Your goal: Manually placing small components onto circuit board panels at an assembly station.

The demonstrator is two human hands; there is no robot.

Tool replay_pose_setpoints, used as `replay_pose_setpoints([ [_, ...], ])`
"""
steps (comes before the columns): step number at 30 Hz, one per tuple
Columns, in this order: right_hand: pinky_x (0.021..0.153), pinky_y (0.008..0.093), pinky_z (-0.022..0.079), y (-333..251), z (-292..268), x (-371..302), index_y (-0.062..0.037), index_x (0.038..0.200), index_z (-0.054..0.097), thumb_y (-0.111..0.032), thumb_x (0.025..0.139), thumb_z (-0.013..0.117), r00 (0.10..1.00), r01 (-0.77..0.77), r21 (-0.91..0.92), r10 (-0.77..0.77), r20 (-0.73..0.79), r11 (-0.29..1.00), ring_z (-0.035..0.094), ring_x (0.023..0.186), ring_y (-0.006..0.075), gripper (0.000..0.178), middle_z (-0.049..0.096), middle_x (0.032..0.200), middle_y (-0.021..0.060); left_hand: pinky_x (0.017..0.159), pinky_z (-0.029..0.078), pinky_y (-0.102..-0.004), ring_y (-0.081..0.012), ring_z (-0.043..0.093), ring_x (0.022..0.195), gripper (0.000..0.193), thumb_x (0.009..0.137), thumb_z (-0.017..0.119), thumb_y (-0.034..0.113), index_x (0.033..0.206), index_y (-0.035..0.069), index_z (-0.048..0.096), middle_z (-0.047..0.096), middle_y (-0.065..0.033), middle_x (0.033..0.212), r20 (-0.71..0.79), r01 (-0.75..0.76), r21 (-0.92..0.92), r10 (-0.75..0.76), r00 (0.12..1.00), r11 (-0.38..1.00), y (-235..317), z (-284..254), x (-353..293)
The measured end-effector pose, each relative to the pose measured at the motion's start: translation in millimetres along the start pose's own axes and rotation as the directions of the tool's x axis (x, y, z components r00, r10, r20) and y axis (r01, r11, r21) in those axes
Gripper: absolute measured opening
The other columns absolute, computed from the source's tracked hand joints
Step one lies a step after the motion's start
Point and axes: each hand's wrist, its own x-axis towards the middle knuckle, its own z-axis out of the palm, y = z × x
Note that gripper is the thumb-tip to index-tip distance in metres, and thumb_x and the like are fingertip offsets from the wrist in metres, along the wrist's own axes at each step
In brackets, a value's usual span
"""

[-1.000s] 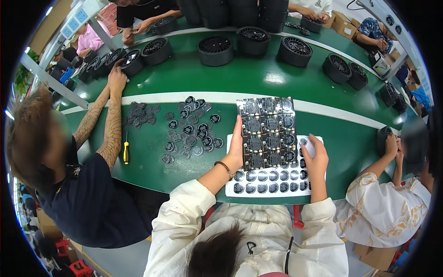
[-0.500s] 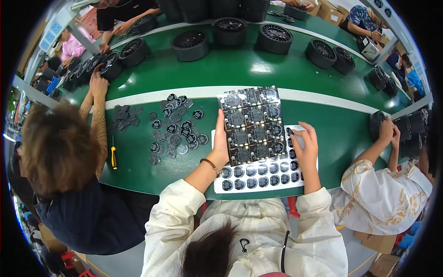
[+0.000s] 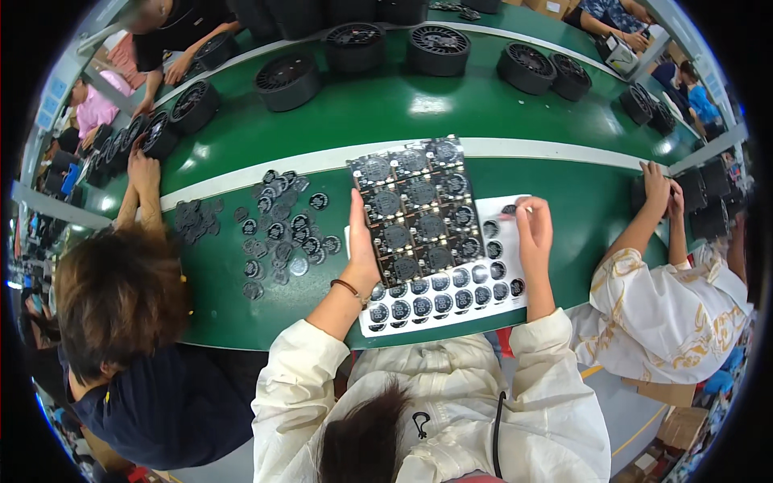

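My left hand point(image 3: 362, 256) grips the left edge of a panel of black circuit boards point(image 3: 420, 211), with thumb along its side. The panel is joined in a grid, each board bearing a round display area, and is held tilted above a white sheet point(image 3: 509, 241) of round black stickers. At the sheet's upper right, my right hand point(image 3: 536, 233) is closed in a pinch. A round black sticker point(image 3: 509, 210) shows at its fingertips, partly blurred. The panel hides the middle of the sheet.
Left of the sheet lie loose round black pieces point(image 3: 282, 229) and a smaller dark pile point(image 3: 196, 220). Black wheel-like parts point(image 3: 439, 52) line the far green bench point(image 3: 386, 113). A co-worker in dark clothing point(image 3: 161, 402) sits at left, another in a white patterned shirt point(image 3: 652, 322) at right.
My right hand has gone from spread fingers over the sheet to a pinch with a sticker at the fingertips. The whole view has shifted a little; the left hand still holds the panel.
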Motion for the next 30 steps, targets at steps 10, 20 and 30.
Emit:
replay_pose_setpoints([
  [10, 0.075, 0.0215, 0.045, -60.2, 15.1, 19.5, 0.0009, 0.094, 0.057, 0.0, 0.081, 0.063, 0.968, -0.248, 0.289, 0.223, 0.115, 0.925, 0.056, 0.081, 0.0079, 0.014, 0.058, 0.086, 0.0037, 0.085, 0.05, -0.0401, -0.026, 0.059, 0.099, 0.065, 0.089, 0.033, 0.059, 0.124, 0.007, 0.047, 0.057, -0.0122, 0.114, 0.043, 0.009, 0.037, -0.011, 0.999, 0.999, -0.5, 1.2, 0.1],
  [20, 0.073, 0.0196, 0.048, -34.9, 93.7, 51.3, 0.0016, 0.089, 0.062, 0.005, 0.076, 0.066, 0.982, -0.169, 0.34, 0.128, 0.14, 0.925, 0.06, 0.079, 0.0089, 0.014, 0.063, 0.086, 0.0056, 0.088, 0.048, -0.0412, -0.0271, 0.057, 0.104, 0.069, 0.089, 0.028, 0.06, 0.127, 0.005, 0.043, 0.054, -0.0147, 0.119, 0.105, 0.044, 0.047, -0.049, 0.993, 0.998, -4.1, -1.7, -1.4],
  [30, 0.061, 0.0186, 0.048, -35.0, 94.7, 48.2, 0.0018, 0.08, 0.065, 0.0, 0.073, 0.071, 0.99, -0.136, 0.309, 0.122, 0.065, 0.941, 0.06, 0.067, 0.0083, 0.008, 0.065, 0.08, 0.0063, 0.09, 0.047, -0.0415, -0.027, 0.055, 0.107, 0.072, 0.089, 0.028, 0.062, 0.13, 0.004, 0.039, 0.051, -0.0149, 0.122, 0.148, 0.062, 0.084, -0.074, 0.986, 0.995, -2.8, 1.0, -6.6],
])
